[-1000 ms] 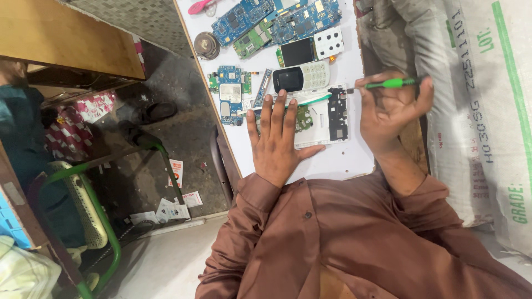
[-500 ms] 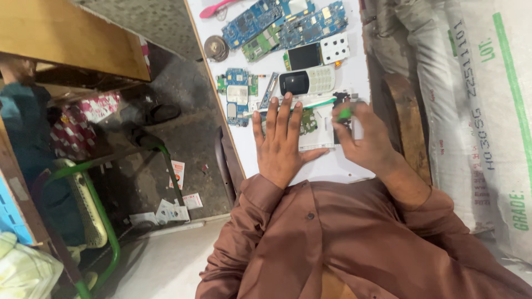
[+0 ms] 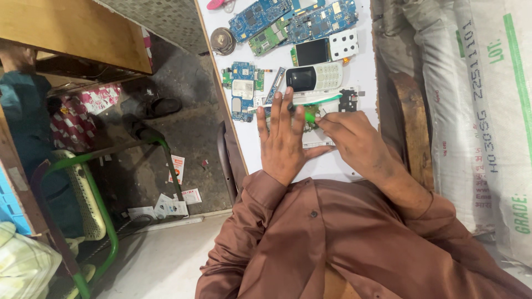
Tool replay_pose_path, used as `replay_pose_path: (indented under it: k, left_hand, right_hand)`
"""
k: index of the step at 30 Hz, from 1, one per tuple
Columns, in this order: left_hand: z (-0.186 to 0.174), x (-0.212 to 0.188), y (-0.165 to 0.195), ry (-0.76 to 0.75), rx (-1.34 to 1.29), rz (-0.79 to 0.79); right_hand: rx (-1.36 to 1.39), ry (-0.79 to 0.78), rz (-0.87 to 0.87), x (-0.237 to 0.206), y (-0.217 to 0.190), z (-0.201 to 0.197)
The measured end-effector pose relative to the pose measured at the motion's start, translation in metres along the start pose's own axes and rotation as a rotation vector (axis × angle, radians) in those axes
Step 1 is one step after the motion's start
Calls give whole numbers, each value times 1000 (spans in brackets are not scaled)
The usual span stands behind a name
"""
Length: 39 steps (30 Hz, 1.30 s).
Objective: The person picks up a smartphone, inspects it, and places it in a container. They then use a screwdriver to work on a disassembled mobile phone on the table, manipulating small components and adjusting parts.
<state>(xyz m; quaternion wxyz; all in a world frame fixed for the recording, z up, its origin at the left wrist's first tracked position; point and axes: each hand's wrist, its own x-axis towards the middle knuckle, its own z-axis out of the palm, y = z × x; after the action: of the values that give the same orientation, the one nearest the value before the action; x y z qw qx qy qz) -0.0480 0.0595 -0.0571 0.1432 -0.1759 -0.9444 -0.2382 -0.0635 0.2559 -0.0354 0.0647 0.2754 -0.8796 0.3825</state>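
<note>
My left hand (image 3: 285, 139) lies flat on the white table (image 3: 360, 72), fingers spread, pressing down an opened phone body (image 3: 318, 124) with its circuit board mostly hidden beneath. My right hand (image 3: 354, 138) is closed around a green-handled screwdriver (image 3: 309, 117), its tip pointing left toward my left fingers over the phone part. Just beyond my fingertips lies a white keypad phone (image 3: 316, 76) and a thin green-edged tool (image 3: 324, 101).
Several blue and green circuit boards (image 3: 293, 19) and a loose keypad (image 3: 343, 44) lie at the table's far end, a small board (image 3: 243, 91) at its left edge. Printed white sacks (image 3: 487, 111) stand to the right. A green-framed chair (image 3: 94, 194) sits on the floor, left.
My right hand has drawn the green screwdriver in from the right and lowered it onto the phone part beside my left fingers. My left hand stays pressed down.
</note>
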Motion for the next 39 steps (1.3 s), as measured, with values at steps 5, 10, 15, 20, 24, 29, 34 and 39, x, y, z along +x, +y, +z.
replay_pose_path:
  k: [5,10,15,20,24,29,34,39]
  left_hand:
    - [-1,2,1,-100,16,-74]
    - [-3,4,3,-114,65,-75]
    - [-5,6,5,-124,39,-95]
    - [-7,7,6,-124,42,-101]
    - [-9,8,7,-112,32,-104]
    - [-12,8,7,-96,37,-92]
    - [-15,8,6,-90,39,-96]
    - [-17,7,5,-75,32,-96]
  right_hand:
    - [-21,-7,-58,5,1,2]
    - [47,50,-87,8,6,-5]
    - [21,305,221,21,33,-26]
    - [-146,360,230,51,64,-15]
    - [-187,388,213,57,72,-2]
    - [-169,371,288,56,67,-5]
    - [-224,374,236,60,56,-7]
    - [-240,346,213,63,54,-14]
